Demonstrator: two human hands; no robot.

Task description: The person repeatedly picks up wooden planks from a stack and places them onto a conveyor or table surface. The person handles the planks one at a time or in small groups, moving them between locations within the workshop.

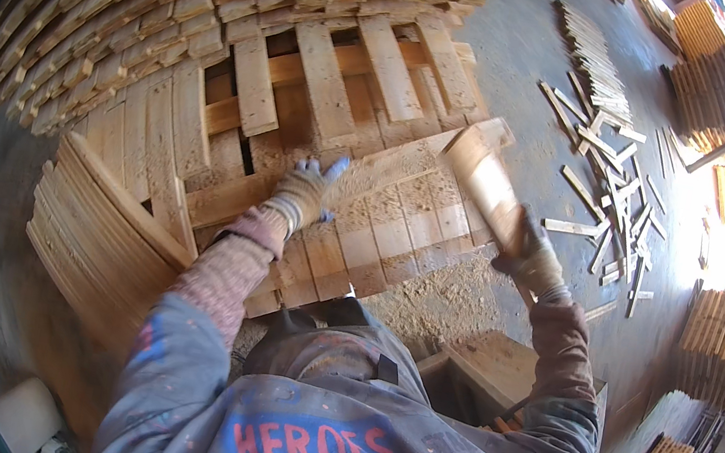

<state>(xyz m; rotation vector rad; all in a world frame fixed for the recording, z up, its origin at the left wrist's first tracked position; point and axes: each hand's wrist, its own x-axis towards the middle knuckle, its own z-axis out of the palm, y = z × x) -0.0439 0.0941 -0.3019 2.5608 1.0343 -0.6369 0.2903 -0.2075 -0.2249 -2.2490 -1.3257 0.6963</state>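
My left hand (300, 194), in a knitted work glove with blue fingertips, is over the wooden boards (359, 243) laid side by side in front of me. Its fingers are spread and nothing is in them; whether they touch the wood I cannot tell. In my right hand (534, 257), also gloved, is a short wooden board (487, 182), gripped near its lower end. Motion smears this board, and it is tilted over the right end of a long plank (424, 155). Sawdust lies on the wood.
Stacked boards (131, 1) rise at the far left, with a leaning bundle of long planks (105, 230) nearer. Loose offcuts (611, 193) litter the floor at right. A sawdust heap (446, 304) and a wooden box (498, 367) lie near my right side. Pallet stacks (719, 338) stand farther right.
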